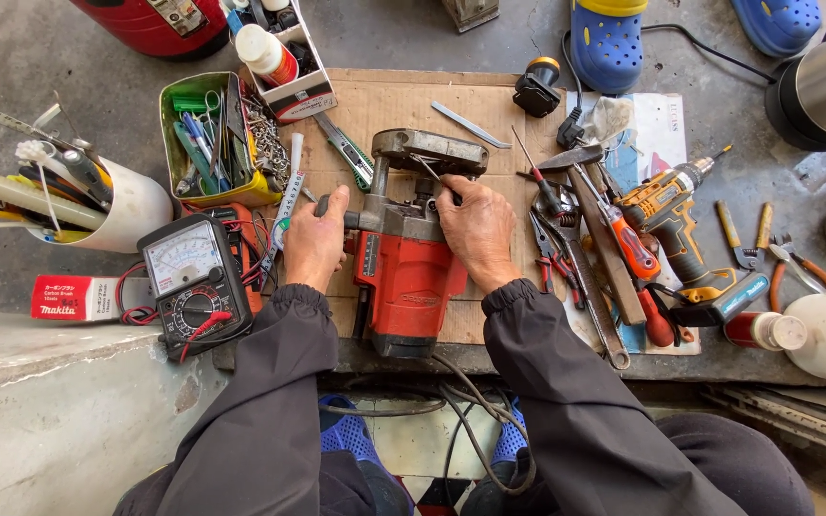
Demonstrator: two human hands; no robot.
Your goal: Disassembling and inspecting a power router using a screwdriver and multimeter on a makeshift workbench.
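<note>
Looking down from the head camera, a red power tool (403, 282) with a grey metal top lies in the middle of a sheet of cardboard (384, 105), between the person's two hands. The left hand (315, 239) is half closed, with its fingers curled around the grey side handle on the left of the tool. The right hand (475, 229) rests on the right side of the tool's grey top, and its fingers pinch a thin metal tool (429, 169) whose tip points into the top part; what kind of tool it is I cannot tell. Both arms wear dark sleeves. Just left of the left hand sits a black meter with a dial (193, 282) and red wires. Behind it stands a green tin (212, 143) full of small bits. To the right of the right hand lie pliers (547, 253), a long wrench (593, 296) and an orange cordless drill (676, 225).
</note>
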